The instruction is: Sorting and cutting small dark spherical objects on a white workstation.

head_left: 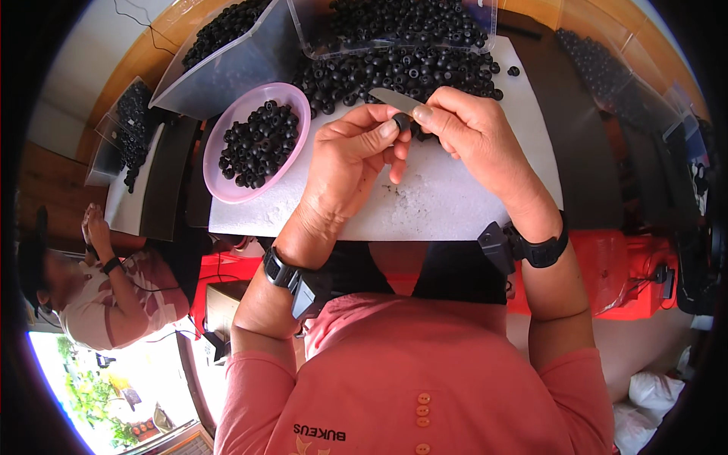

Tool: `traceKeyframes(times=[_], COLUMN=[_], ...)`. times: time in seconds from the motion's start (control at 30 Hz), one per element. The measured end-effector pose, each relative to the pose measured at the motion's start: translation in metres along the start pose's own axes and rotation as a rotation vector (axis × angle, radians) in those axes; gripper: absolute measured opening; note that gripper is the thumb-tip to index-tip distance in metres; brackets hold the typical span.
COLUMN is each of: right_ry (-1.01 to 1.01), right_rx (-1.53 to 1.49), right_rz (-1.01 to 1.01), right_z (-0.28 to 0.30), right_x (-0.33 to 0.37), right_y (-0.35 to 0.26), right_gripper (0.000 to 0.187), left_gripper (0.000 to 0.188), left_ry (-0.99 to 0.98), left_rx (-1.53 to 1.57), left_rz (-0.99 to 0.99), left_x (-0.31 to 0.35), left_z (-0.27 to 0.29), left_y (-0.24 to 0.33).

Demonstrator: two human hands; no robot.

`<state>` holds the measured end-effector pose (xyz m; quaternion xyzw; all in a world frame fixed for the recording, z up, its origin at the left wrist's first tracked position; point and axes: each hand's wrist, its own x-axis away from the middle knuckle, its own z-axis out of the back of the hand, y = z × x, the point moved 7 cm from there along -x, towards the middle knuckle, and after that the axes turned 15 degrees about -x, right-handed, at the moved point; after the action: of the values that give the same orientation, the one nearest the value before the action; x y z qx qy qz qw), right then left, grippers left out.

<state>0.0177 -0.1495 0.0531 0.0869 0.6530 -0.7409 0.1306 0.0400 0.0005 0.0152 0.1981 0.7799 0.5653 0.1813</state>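
Note:
Over the white tabletop, my left hand (350, 148) pinches a small round black part (401, 121) between thumb and fingers. My right hand (472, 136) grips a knife; its thin blade (390, 97) points left, and the handle is mostly hidden in the fingers. The two hands are close together, with the knife right beside the black part; whether the edge touches it I cannot tell. Beyond them lies a heap of similar black parts (402, 70), some showing a hole. To the left of my left hand stands a pink bowl (214, 176) holding many of the same parts.
Clear plastic bins (220, 72) of black parts stand at the back left and back middle. Dark specks (398, 196) dot the white tabletop (485, 216) near its front edge. A person (114, 292) sits at another table on the left. Red plastic (622, 273) lies at right.

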Motion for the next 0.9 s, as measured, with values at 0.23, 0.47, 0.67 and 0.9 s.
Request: traceKeyframes(times=[0.23,0.47,0.67,0.9], right_ry=[-0.029,-0.024,-0.045,-0.058], right_rx=[-0.032,0.002,0.016,0.030], right_rz=[-0.006,-0.047,-0.011,0.028], right_z=[-0.0016,0.0002,-0.0024,-0.0035], right_x=[0.0005,0.0021,0.0027,0.0029], right_y=[0.0006,-0.0031,-0.0076,-0.0067], right_gripper=[0.031,0.030,0.030,0.028], left_gripper=[0.015,0.012,0.010,0.010], left_ry=[-0.011,-0.003,-0.005,0.000], left_rx=[0.018,0.012,0.017,0.008], left_rz=[0.013,0.011,0.036,0.035], left_x=[-0.0003,0.0004,0.0006,0.0013], left_z=[-0.0019,-0.0038,-0.0018,-0.0022], left_y=[0.0006,0.0018,-0.0007,0.0006])
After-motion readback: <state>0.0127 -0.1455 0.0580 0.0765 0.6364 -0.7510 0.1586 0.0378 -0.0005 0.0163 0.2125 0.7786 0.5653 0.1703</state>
